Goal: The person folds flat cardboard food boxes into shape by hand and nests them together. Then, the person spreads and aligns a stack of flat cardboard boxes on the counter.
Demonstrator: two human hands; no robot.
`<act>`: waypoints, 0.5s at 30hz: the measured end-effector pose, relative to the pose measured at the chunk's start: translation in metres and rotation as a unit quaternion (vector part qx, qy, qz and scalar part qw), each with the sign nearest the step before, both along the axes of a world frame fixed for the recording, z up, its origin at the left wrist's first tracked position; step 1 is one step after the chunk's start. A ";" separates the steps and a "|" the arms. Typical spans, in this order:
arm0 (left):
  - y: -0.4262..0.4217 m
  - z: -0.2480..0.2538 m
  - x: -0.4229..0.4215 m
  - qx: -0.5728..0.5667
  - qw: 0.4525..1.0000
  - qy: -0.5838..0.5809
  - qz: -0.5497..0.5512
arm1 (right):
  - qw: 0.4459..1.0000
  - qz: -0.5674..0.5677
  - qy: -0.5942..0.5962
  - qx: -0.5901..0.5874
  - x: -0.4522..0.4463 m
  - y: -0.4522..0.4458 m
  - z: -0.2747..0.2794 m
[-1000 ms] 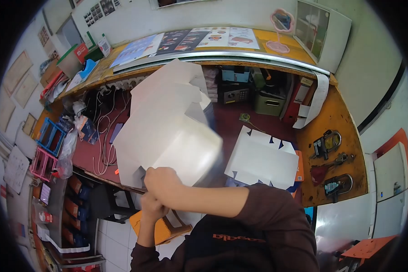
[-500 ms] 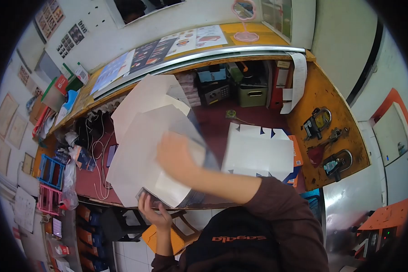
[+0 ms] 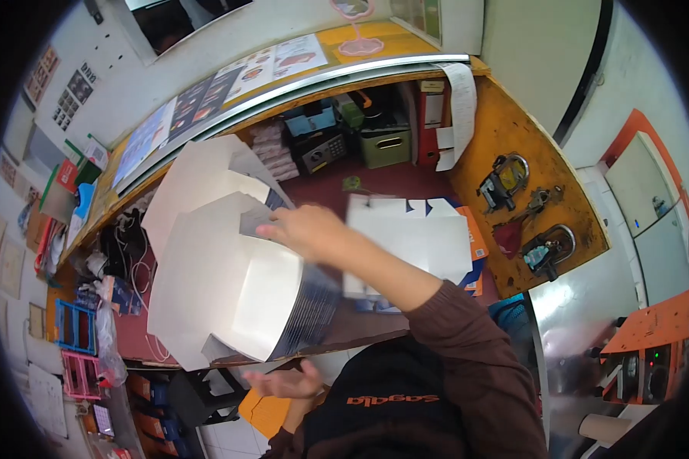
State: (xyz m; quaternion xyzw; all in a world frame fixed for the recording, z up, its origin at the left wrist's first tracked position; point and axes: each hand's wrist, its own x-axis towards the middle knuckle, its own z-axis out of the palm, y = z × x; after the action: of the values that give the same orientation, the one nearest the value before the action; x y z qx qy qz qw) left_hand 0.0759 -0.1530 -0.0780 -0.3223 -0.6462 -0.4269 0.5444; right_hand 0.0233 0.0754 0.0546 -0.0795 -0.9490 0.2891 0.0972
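A partly folded carton (image 3: 262, 298), white inside with a dark blue printed outer side, stands on the red desk top at the left, its big flaps spread out to the left. Another white sheet or flap (image 3: 195, 172) lies behind it. My right hand (image 3: 302, 233) touches the carton's back corner flap, fingers bent round its edge; the fingertips are slightly blurred. Below the carton's front edge, my left hand (image 3: 287, 382) is apart from it, palm up with fingers spread. A flat white cut sheet (image 3: 409, 241) rests to the right of the carton.
Padlocks (image 3: 505, 182) and keys hang on the wooden side panel at the right. A green box (image 3: 385, 148) and a safe (image 3: 321, 153) sit under the shelf. Cables lie at the left. An orange stool (image 3: 264, 413) is below the desk edge.
The view has swung right. The carton's walls now stand up, with its opening visible. My right hand has moved to the back corner; my left hand has let go of the front corner.
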 end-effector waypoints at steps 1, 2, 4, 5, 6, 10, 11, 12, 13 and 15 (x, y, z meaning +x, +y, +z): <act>0.004 -0.013 0.003 -0.095 0.990 0.036 -0.096 | 0.993 -0.009 0.065 -0.096 0.013 0.008 -0.003; 0.020 -0.028 0.007 -0.190 0.960 0.032 -0.205 | 0.973 -0.016 0.128 -0.190 0.028 0.016 -0.007; 0.083 -0.033 0.014 -0.368 0.824 -0.059 -0.427 | 0.923 -0.050 0.139 -0.354 0.062 0.031 -0.025; 0.116 -0.051 0.015 -0.442 0.774 -0.147 -0.429 | 0.905 -0.080 0.161 -0.387 0.079 0.036 -0.041; 0.144 -0.075 0.011 -0.509 0.711 -0.232 -0.426 | 0.884 -0.109 0.182 -0.417 0.096 0.040 -0.062; 0.195 -0.142 -0.024 -0.564 0.697 -0.234 -0.376 | 0.912 -0.189 0.039 -0.361 0.162 0.045 -0.167; 0.199 -0.154 -0.029 -0.610 0.664 -0.246 -0.357 | 0.896 -0.201 0.021 -0.395 0.174 0.038 -0.170; 0.200 -0.148 -0.030 -0.605 0.665 -0.249 -0.361 | 0.877 -0.212 0.004 -0.430 0.185 0.031 -0.173; 0.202 -0.136 -0.033 -0.625 0.628 -0.282 -0.366 | 0.878 -0.213 0.001 -0.428 0.193 0.026 -0.181; 0.199 -0.128 -0.040 -0.561 0.628 -0.352 -0.409 | 0.854 -0.224 0.004 -0.469 0.199 0.019 -0.208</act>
State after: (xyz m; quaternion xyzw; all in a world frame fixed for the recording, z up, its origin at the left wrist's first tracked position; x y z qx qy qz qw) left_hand 0.0360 0.0460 -0.2062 -0.6219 -0.7049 -0.2415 -0.2409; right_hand 0.2224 0.0945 -0.1536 -0.3253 -0.6568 0.6706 0.1145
